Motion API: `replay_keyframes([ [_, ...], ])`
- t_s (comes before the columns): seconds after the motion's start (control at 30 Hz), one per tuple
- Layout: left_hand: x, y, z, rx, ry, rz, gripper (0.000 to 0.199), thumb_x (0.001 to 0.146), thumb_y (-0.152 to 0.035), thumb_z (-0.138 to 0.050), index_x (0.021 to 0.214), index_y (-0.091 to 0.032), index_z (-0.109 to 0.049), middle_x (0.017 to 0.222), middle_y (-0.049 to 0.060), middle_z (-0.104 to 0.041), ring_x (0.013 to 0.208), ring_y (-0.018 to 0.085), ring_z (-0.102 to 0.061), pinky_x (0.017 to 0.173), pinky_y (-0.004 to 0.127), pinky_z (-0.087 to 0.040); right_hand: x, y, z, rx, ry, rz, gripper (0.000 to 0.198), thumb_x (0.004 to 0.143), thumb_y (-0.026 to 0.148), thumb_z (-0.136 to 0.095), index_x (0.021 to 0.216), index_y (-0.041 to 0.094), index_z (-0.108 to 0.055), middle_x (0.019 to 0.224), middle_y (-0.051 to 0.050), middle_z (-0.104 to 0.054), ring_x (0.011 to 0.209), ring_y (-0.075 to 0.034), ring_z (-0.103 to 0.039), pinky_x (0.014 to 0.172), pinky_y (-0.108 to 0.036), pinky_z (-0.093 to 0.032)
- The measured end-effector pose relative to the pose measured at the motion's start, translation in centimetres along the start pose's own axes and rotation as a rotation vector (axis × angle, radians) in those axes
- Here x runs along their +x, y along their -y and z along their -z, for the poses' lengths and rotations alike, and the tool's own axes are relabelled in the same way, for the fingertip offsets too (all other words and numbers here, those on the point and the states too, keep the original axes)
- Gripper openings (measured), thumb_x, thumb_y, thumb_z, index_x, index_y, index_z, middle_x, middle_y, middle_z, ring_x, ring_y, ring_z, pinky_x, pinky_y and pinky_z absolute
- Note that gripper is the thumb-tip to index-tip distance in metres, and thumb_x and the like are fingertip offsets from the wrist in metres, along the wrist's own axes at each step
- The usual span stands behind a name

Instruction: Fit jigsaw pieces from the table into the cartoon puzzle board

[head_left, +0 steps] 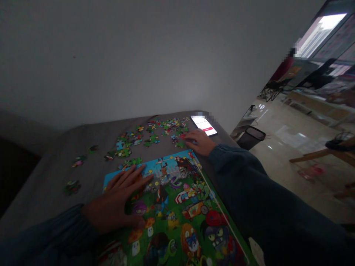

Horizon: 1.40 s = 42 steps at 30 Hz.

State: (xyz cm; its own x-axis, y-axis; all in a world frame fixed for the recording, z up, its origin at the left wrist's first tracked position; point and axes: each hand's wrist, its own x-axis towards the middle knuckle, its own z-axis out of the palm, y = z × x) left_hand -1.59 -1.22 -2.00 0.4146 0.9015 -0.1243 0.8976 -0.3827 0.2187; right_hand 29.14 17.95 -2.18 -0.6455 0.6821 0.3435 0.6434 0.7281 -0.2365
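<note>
A colourful cartoon jigsaw puzzle [169, 207], mostly green with a blue top strip, lies in front of me. My left hand [119, 203] rests on its left side, fingers spread and thumb apart, covering part of the picture. Beyond the puzzle's upper right corner, my right hand [201, 142] reaches to a few loose puzzle pieces [175, 139]. Its fingers stretch left, their tips at a reddish piece [182, 136]; no piece shows gripped between them. A larger spread of loose pieces [173, 126] lies behind, with another cluster [124, 144] farther left.
A lit phone [203, 125] lies just behind my right hand, by the table's back right edge. Grey cloth [94, 159] covers the table, and a few pieces [72, 187] lie at the left. The wall [133, 66] rises behind. A dark bin [251, 137] stands on the floor at right.
</note>
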Motion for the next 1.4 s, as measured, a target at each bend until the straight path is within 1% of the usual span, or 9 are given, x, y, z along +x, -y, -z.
replay_keyframes([
  [0.23, 0.3, 0.9, 0.2, -0.037, 0.107, -0.013, 0.103, 0.061, -0.080, -0.059, 0.147, -0.041, -0.019, 0.158, 0.000, -0.008, 0.142, 0.041, -0.010, 0.113, 0.062, -0.018, -0.1, 0.1, -1.1, 0.071, 0.045, -0.008, 0.025, 0.084, 0.034, -0.067, 0.104, 0.019, -0.070, 0.119, -0.011, -0.060, 0.116, -0.028, -0.045, 0.101, -0.050, -0.035],
  [0.37, 0.6, 0.7, 0.5, -0.030, 0.143, 0.022, 0.104, 0.061, -0.082, -0.058, 0.148, -0.041, -0.018, 0.159, 0.000, -0.003, 0.144, 0.039, -0.006, 0.114, 0.061, -0.016, -0.2, 0.7, -0.1, 0.192, 0.067, -0.027, 0.014, 0.084, 0.024, -0.066, 0.093, 0.013, -0.065, 0.100, -0.008, -0.065, 0.095, -0.019, -0.056, 0.090, -0.038, -0.045],
  [0.47, 0.8, 0.4, 0.7, -0.018, 0.174, 0.030, 0.104, 0.062, -0.082, -0.056, 0.149, -0.041, -0.017, 0.159, -0.001, 0.001, 0.144, 0.038, -0.003, 0.115, 0.059, -0.012, -0.7, 2.1, 1.4, 0.508, 0.093, -0.031, 0.012, 0.085, 0.019, -0.063, 0.094, 0.011, -0.061, 0.091, -0.005, -0.065, 0.080, -0.013, -0.060, 0.075, -0.029, -0.050],
  [0.57, 0.8, 0.1, 0.8, -0.016, 0.187, 0.027, 0.104, 0.062, -0.083, -0.055, 0.149, -0.038, -0.019, 0.160, 0.001, -0.001, 0.144, 0.038, -0.004, 0.115, 0.059, -0.012, -1.5, 5.0, 3.1, 0.785, 0.256, 0.106, 0.014, 0.087, 0.019, -0.059, 0.099, 0.013, -0.064, 0.091, -0.002, -0.066, 0.082, -0.011, -0.062, 0.076, -0.027, -0.051],
  [0.67, 0.7, -0.3, 0.8, -0.015, 0.129, 0.026, 0.105, 0.061, -0.084, -0.054, 0.149, -0.038, -0.022, 0.160, 0.003, -0.006, 0.145, 0.036, -0.007, 0.115, 0.057, -0.012, -2.4, 8.6, 3.8, 0.820, 0.508, 0.260, 0.019, 0.088, 0.013, -0.057, 0.104, 0.015, -0.066, 0.096, -0.002, -0.068, 0.084, -0.010, -0.063, 0.075, -0.024, -0.052],
  [0.77, 0.5, -0.6, 0.7, -0.015, 0.092, 0.028, 0.105, 0.060, -0.086, -0.053, 0.148, -0.038, -0.024, 0.159, 0.003, -0.010, 0.145, 0.035, -0.008, 0.115, 0.056, -0.012, -3.3, 11.5, 3.0, 0.878, 0.687, 0.269, 0.026, 0.084, 0.009, -0.062, 0.109, 0.012, -0.064, 0.092, -0.002, -0.070, 0.080, -0.009, -0.066, 0.074, -0.021, -0.054],
  [0.83, 0.5, -0.6, 0.6, -0.013, 0.092, 0.026, 0.105, 0.060, -0.086, -0.053, 0.148, -0.037, -0.025, 0.159, 0.003, -0.009, 0.145, 0.036, -0.008, 0.115, 0.057, -0.012, -3.7, 12.6, 2.2, 0.905, 0.731, 0.271, 0.025, 0.082, 0.010, -0.065, 0.108, 0.011, -0.065, 0.091, -0.003, -0.072, 0.082, -0.009, -0.068, 0.075, -0.020, -0.054],
  [1.1, 0.7, 0.3, 0.6, -0.020, 0.168, 0.013, 0.109, 0.059, -0.085, -0.056, 0.149, -0.037, -0.020, 0.160, 0.004, -0.003, 0.144, 0.039, -0.004, 0.113, 0.061, -0.012, -3.8, 12.5, 0.7, 0.901, 0.662, 0.400, 0.019, 0.087, 0.014, -0.062, 0.103, 0.010, -0.070, 0.100, -0.008, -0.072, 0.094, -0.013, -0.067, 0.086, -0.024, -0.050],
  [1.4, 0.4, 0.3, 0.0, -0.044, 0.087, -0.020, 0.107, 0.059, -0.085, -0.056, 0.149, -0.039, -0.021, 0.160, 0.004, -0.006, 0.144, 0.039, -0.006, 0.113, 0.061, -0.012, -3.5, 11.9, 1.0, 0.871, 0.539, 0.157, 0.020, 0.088, 0.021, -0.061, 0.105, 0.015, -0.070, 0.100, -0.004, -0.072, 0.090, -0.011, -0.067, 0.081, -0.023, -0.051],
])
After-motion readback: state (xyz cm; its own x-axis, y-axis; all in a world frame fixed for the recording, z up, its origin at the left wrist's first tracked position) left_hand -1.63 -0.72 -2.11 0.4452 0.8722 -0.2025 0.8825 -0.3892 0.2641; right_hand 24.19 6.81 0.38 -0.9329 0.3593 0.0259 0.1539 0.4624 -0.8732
